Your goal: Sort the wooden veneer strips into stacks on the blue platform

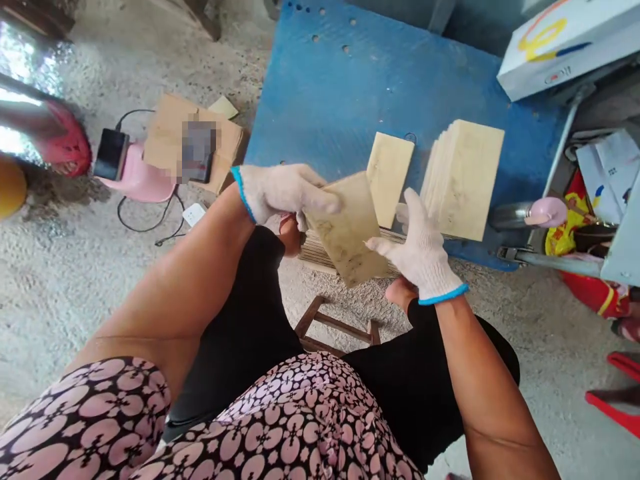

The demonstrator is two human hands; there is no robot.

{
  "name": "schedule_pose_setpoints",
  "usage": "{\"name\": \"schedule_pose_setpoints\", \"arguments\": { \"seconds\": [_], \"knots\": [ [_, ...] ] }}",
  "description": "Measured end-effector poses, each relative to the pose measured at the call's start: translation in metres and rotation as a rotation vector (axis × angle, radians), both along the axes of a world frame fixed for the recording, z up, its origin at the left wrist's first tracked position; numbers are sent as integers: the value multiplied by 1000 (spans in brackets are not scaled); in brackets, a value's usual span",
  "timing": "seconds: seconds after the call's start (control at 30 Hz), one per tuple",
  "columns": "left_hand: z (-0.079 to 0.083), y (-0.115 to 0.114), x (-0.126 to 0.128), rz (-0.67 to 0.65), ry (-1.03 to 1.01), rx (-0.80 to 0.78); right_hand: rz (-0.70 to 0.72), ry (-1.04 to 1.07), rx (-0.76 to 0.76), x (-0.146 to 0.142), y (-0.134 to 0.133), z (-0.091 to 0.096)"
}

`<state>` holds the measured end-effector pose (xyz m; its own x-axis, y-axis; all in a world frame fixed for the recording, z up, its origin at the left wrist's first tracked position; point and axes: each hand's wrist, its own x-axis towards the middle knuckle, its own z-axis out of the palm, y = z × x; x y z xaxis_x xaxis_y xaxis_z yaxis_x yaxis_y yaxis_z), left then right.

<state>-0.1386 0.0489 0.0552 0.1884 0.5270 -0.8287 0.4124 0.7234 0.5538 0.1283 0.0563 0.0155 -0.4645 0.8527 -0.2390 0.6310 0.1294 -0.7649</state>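
Observation:
My left hand (295,192), in a white knit glove with a blue cuff, is closed on the upper left corner of a thin tan rectangular sheet (347,230) with dark smudges. The sheet is tilted in front of me. My right hand (417,250), gloved alike, has its thumb and fingers spread beside the sheet's right edge; whether the thumb touches it I cannot tell. Behind it a single pale sheet (390,173) lies on the blue table, and a stack of such sheets (470,180) stands to its right. Below the held sheet, more stacked sheets (317,250) show their edges.
The blue table (330,93) extends away from me. A white box (570,50) sits at its far right, and a pink-lidded bottle (530,213) lies at the right. Left on the floor are a cardboard box (167,137), a pink stool (145,177) and cables. A wooden stool (345,327) is below me.

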Motion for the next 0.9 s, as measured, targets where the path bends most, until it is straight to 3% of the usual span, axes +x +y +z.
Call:
{"name": "schedule_pose_setpoints", "arguments": {
  "seconds": [0.17, 0.37, 0.57, 0.7, 0.77, 0.83, 0.9],
  "knots": [
    [-1, 6, -20, 170, -146, 111, 72, -147, 133, -26, -25, -8],
    [6, 11, -18, 262, -205, 114, 82, -256, 275, -54, -30, -14],
    [5, 13, -12, 370, -66, 176, 65, -215, 244, -68, -18, -12],
    [6, 24, -3, 504, -166, 342, -127, -207, 203, -67, 11, -12],
    [3, 30, 4, 389, 26, 406, -257, -187, 129, -62, 27, -15],
    [-4, 32, 15, 144, 276, 438, -374, -162, 57, -53, 41, -21],
    [-16, 28, 32, -65, 382, 457, -456, -152, 15, -44, 53, -30]
  ]
}}
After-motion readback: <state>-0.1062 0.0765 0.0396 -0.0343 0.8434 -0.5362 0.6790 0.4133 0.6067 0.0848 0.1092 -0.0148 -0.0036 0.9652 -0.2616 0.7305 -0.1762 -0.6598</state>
